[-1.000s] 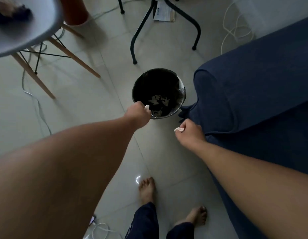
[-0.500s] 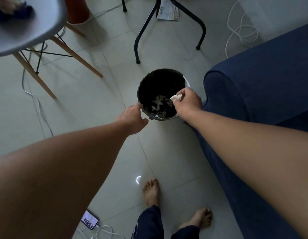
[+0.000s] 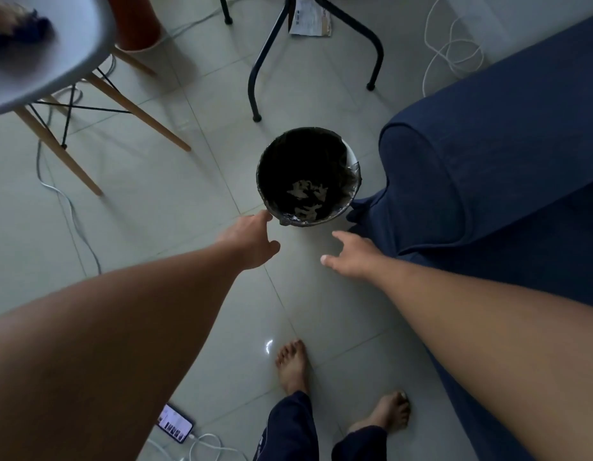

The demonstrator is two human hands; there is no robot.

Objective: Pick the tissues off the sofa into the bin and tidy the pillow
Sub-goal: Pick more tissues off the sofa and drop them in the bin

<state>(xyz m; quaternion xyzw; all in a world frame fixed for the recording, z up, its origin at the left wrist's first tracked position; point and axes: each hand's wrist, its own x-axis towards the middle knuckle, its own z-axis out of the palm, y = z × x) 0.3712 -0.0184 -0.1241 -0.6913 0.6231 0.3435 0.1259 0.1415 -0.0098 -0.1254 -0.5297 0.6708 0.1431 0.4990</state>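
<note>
A round bin (image 3: 350,154) with a black liner stands on the tiled floor beside the arm of the dark blue sofa (image 3: 488,168). Crumpled pale tissues (image 3: 306,194) lie at its bottom. My left hand (image 3: 251,239) hovers just below the bin's near rim, fingers spread, holding nothing. My right hand (image 3: 351,254) hangs lower right of the bin, next to the sofa's front, fingers apart and empty. No pillow is in view.
A grey chair (image 3: 49,51) with wooden legs stands at the upper left. Black metal table legs (image 3: 265,58) rise behind the bin. A phone (image 3: 174,427) on a white cable lies by my bare feet (image 3: 291,364). White cable coils (image 3: 454,54) lie at the upper right.
My right hand carried a tissue over the bin, let it go and drew back toward me. My left hand also dropped its tissue and opened just outside the rim.
</note>
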